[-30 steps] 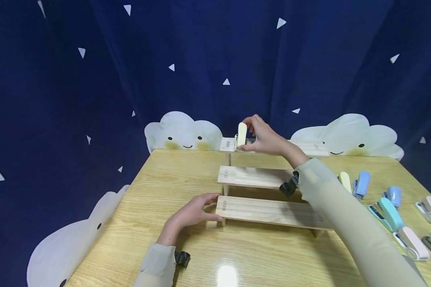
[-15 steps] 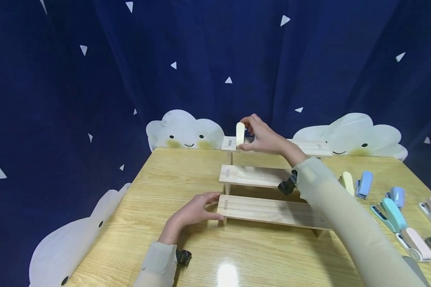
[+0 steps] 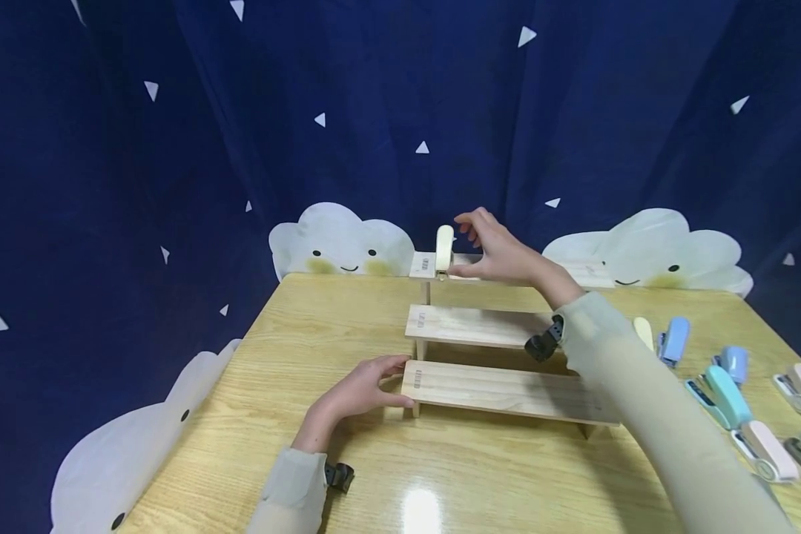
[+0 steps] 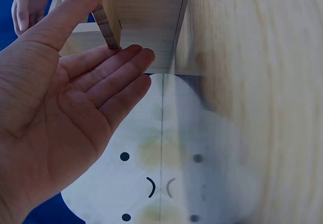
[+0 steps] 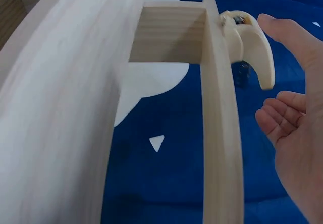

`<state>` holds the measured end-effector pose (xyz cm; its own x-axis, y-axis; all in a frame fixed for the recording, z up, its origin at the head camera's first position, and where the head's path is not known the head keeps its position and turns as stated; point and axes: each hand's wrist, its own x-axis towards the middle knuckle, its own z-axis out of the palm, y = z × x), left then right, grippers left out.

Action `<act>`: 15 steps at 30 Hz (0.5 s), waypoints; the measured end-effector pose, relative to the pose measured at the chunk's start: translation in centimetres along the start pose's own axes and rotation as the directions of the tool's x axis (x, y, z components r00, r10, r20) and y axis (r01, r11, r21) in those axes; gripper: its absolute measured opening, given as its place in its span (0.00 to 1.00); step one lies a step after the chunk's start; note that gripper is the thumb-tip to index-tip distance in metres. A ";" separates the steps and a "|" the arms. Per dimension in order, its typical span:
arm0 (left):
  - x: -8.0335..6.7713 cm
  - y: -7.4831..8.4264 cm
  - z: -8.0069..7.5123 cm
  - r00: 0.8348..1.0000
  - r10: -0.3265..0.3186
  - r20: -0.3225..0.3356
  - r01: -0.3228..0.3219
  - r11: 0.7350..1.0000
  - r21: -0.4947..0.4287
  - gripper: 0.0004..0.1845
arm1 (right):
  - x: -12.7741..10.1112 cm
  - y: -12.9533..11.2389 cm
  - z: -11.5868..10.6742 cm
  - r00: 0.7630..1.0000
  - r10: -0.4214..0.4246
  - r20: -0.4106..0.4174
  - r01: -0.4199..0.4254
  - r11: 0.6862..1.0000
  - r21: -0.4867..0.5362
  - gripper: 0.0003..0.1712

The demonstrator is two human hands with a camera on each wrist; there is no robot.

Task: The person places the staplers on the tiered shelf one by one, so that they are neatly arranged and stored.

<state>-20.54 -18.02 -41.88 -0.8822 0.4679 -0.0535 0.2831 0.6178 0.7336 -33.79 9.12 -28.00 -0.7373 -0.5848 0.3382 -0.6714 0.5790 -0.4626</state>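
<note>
A cream stapler (image 3: pixel 444 246) stands at the left end of the top tier of a three-tier wooden display rack (image 3: pixel 494 389). Beside it, my right hand (image 3: pixel 500 251) has its thumb and fingers spread apart, the thumb tip close to the stapler's base. In the right wrist view a gap shows between the stapler (image 5: pixel 257 50) and the fingers (image 5: pixel 282 118). My left hand (image 3: pixel 362 389) holds the left end of the lowest tier, thumb at the front corner and fingertips at the back. Its palm faces the left wrist camera, with the shelf's end (image 4: pixel 107 22) between thumb and index finger.
Right of the rack, several pastel staplers lie on the wood-grain table, among them a blue one (image 3: pixel 674 340), a turquoise one (image 3: pixel 724 397) and a pink one (image 3: pixel 767 451). A navy curtain (image 3: pixel 400 96) with white cloud shapes hangs behind.
My right hand has let go of the cream stapler and drawn slightly right, its fingers parting from it. The stapler stands on the top tier. My left hand has stayed in place.
</note>
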 end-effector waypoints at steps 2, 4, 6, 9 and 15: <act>0.0 0.0 0.0 1.000 0.001 -0.002 -0.001 1.000 0.000 0.46 | -0.5 0.2 -0.4 1.000 0.004 -0.010 -0.004 1.000 0.003 0.47; 0.0 -0.1 0.0 1.000 0.006 -0.001 -0.006 1.000 -0.002 0.46 | -1.1 0.4 -1.0 1.000 0.001 -0.019 -0.001 1.000 -0.008 0.46; 0.0 -0.1 0.0 1.000 0.008 0.001 -0.008 1.000 -0.003 0.46 | -1.9 0.6 -1.5 0.999 -0.011 -0.030 0.011 1.000 -0.022 0.45; 0.0 -0.1 0.1 1.000 0.004 0.002 -0.004 1.000 -0.006 0.46 | -3.2 0.9 -2.4 0.998 -0.041 -0.050 0.038 0.998 -0.053 0.44; 0.1 0.0 0.0 1.000 0.001 -0.008 -0.001 1.000 -0.001 0.47 | -6.1 1.4 -4.2 0.993 -0.079 -0.087 0.069 0.991 -0.116 0.43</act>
<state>-20.61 -18.03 -41.89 -0.8852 0.4628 -0.0473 0.2832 0.6167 0.7345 -30.58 15.93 -27.26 -0.6856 -0.5770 0.4438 -0.7246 0.5993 -0.3403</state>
